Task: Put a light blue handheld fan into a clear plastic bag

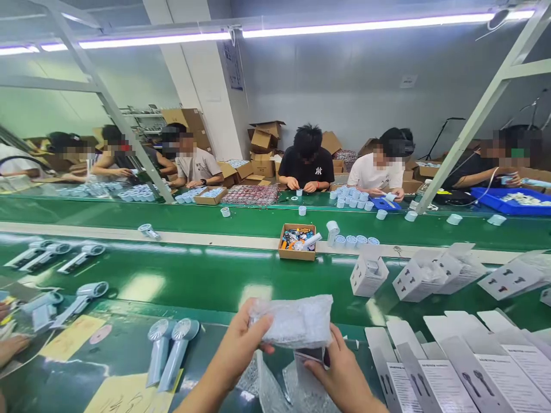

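My left hand (241, 341) is closed on a bubble-wrapped package (293, 322), thumb on top, held above the near bench. At the package's right end, my right hand (342, 370) grips a grey box (307, 376) with a dark upper edge, partly hidden under the package. Clear bubble wrap (273, 381) lies below and between my hands. To the left, two light-blue handheld fans (176, 350) rest side by side on the bench, partly on yellow cardboard (124, 396).
Several open grey-and-white boxes (443, 367) stand at near right, with filled white boxes (415, 281) on the green belt (193, 269) beyond. A cardboard tray (298, 252) holds small parts. Across the belt, several co-workers (306, 160) handle light-blue pieces. Another person's hand (15, 347) is at far left.
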Motion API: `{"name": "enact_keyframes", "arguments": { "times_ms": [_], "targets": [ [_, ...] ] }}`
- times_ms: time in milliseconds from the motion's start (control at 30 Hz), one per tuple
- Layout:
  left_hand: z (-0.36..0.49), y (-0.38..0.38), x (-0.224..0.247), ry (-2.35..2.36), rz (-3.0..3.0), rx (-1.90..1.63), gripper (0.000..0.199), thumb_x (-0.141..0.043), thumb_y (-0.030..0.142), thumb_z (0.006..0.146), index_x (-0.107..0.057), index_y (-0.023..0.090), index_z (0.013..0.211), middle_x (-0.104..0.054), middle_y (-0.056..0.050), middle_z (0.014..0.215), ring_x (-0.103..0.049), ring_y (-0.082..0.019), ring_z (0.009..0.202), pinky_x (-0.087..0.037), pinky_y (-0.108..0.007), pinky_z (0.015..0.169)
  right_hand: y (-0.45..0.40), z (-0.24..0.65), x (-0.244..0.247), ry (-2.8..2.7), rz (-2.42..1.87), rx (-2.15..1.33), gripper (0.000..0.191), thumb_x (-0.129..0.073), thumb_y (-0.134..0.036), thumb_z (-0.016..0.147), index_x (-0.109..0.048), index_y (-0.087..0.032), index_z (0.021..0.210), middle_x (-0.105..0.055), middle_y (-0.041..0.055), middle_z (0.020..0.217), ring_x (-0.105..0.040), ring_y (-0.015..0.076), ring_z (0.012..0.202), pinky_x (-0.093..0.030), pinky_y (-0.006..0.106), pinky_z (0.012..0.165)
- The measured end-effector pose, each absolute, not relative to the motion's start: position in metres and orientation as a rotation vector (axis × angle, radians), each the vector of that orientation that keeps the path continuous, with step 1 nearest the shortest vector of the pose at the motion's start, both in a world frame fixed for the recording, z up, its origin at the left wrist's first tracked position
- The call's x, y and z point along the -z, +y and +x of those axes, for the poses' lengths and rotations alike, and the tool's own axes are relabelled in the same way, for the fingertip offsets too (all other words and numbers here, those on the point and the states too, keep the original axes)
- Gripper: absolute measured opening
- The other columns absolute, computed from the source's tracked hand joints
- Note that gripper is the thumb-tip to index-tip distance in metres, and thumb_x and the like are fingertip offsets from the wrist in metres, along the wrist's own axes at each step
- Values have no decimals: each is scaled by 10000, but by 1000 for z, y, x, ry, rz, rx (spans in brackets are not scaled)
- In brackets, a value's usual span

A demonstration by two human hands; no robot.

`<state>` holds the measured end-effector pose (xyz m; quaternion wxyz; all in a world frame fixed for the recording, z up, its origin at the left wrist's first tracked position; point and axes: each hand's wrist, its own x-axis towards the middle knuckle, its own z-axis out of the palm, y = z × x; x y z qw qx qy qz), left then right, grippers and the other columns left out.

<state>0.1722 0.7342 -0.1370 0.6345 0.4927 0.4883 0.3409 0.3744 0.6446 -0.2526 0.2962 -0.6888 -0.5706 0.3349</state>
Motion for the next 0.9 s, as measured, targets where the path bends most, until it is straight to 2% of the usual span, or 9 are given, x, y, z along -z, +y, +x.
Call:
{"name": "enact_keyframes", "arguments": {
  "times_ms": [133, 233, 300, 400, 500, 567, 667, 767, 900],
  "targets": [
    [163, 732, 136, 1129, 1051, -729, 415, -837, 501, 665, -646, 184, 852, -641, 24, 707, -552, -111, 605, -466, -194, 436, 644, 403, 234, -1571, -1745, -1112, 348, -673, -212, 717, -556, -197, 1045, -176, 217, 1722, -341, 395, 1545, -369, 608, 1239],
    [169, 733, 142, 1147, 874, -721, 416, -828, 434, 645, -644, 176, 914, -658, 11, 750, -554, -96, 596, -446, -176, 432, 646, 409, 238, -1654, -1626, -1178, 568, -648, -184, 690, -484, -149, 1233, -287, 263, 1662, -246, 352, 1589, -219, 600, 1319],
    [174, 733, 147, 1211, 958, -676, 381, -748, 445, 692, -610, 179, 926, -634, 15, 749, -554, -104, 586, -441, -188, 429, 645, 406, 247, -1660, -1602, -1156, 732, -629, -168, 684, -363, -99, 1362, -366, 296, 1590, -368, 354, 1528, -257, 617, 1304],
    [183, 725, 146, 1447, 1521, -530, 221, -536, 432, 834, -535, 214, 868, -587, 10, 717, -613, -183, 632, -524, -302, 542, 642, 397, 260, -1652, -1595, -1090, 556, -626, -180, 697, -414, -107, 1206, -444, 335, 1489, -503, 378, 1405, -380, 632, 1228],
    [208, 709, 130, 1624, 2118, -158, 268, -327, 253, 934, -581, 184, 989, -689, -126, 968, -726, -332, 906, -568, -491, 813, 641, 387, 275, -1776, -1567, -1046, 601, -633, -225, 742, -404, -41, 1267, -467, 385, 1471, -446, 419, 1461, -363, 666, 1242],
    [233, 699, 122, 1609, 2291, 128, 404, -266, 118, 908, -616, 161, 1105, -684, -195, 1136, -745, -388, 981, -578, -561, 829, 642, 382, 285, -1828, -1525, -992, 676, -628, -267, 776, -361, -18, 1345, -448, 400, 1509, -394, 419, 1511, -338, 667, 1266],
    [260, 691, 129, 1412, 2389, 393, 421, -389, 88, 900, -618, 151, 1247, -676, -234, 1227, -748, -411, 1027, -616, -560, 820, 641, 382, 300, -1757, -1443, -927, 677, -605, -283, 795, -337, -72, 1380, -497, 368, 1498, -480, 395, 1463, -418, 657, 1221],
    [254, 685, 163, 1087, 2654, 323, 547, -646, 332, 899, -520, 135, 1393, -643, -236, 1375, -673, -414, 1203, -616, -543, 930, 637, 389, 314, -1565, -1467, -1001, 646, -654, -336, 764, -407, -118, 1320, -505, 352, 1506, -529, 411, 1420, -448, 664, 1191],
    [225, 675, 224, 771, 3189, -189, 266, -541, 416, 974, -666, 183, 1009, -795, -40, 1150, -737, -318, 1088, -614, -449, 877, 630, 402, 332, -1501, -1480, -1034, 598, -727, -348, 683, -511, -150, 1204, -551, 333, 1476, -576, 440, 1366, -523, 615, 1131]
  ]
}}
